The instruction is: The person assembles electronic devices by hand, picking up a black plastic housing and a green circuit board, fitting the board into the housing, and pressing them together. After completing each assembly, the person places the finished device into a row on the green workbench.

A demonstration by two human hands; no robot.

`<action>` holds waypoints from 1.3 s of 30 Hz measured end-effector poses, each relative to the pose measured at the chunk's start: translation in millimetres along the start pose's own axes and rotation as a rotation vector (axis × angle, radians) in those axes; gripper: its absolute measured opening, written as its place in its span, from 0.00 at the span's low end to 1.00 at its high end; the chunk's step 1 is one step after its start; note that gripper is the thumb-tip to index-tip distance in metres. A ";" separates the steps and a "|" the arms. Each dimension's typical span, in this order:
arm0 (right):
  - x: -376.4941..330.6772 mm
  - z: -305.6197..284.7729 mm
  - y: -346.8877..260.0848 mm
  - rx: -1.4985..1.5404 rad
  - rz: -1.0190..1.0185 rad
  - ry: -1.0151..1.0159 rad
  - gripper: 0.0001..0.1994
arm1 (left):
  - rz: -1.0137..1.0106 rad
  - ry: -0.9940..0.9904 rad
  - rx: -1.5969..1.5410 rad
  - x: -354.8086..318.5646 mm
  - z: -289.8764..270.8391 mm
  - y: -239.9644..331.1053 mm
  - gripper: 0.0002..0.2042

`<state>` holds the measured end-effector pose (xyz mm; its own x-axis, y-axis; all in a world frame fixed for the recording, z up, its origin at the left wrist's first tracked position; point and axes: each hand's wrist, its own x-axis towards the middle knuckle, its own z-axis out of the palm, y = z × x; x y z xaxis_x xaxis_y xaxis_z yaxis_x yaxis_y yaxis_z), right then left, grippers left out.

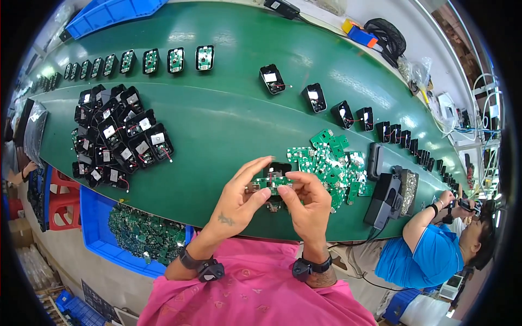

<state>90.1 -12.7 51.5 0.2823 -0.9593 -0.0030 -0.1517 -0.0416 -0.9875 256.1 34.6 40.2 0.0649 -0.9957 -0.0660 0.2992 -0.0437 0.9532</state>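
Left hand (239,198) and right hand (307,201) raised over the near edge of the green counter (228,119), each grip pinched shut on one small green circuit board (273,182) with a black housing (280,168) just behind it. Loose green boards (331,163) heaped just right; black housings (117,138) piled far left, blue bin of boards (141,233) near left.

White rectangular labels (109,131) sit on the black casings heaped at the bench's left side. Similar white labels (270,77) show on casings in the far row. No screens or signs visible.
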 end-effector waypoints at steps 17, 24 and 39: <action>0.9 14.9 6.4 -0.172 -0.201 0.068 0.08 | -0.015 0.112 0.028 -4.4 16.4 -0.3 0.23; -6.8 18.0 6.6 -0.306 -0.437 0.110 0.03 | 0.075 0.240 0.058 -5.1 17.6 2.8 0.24; 2.9 5.8 -39.2 -0.486 -0.578 -0.191 0.06 | 0.319 0.238 0.455 -19.3 3.1 25.0 0.24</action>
<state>102.5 -12.3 89.3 0.5945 -0.6851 0.4209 -0.3163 -0.6805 -0.6609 259.4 52.5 66.2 0.3110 -0.9223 0.2294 -0.2042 0.1709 0.9639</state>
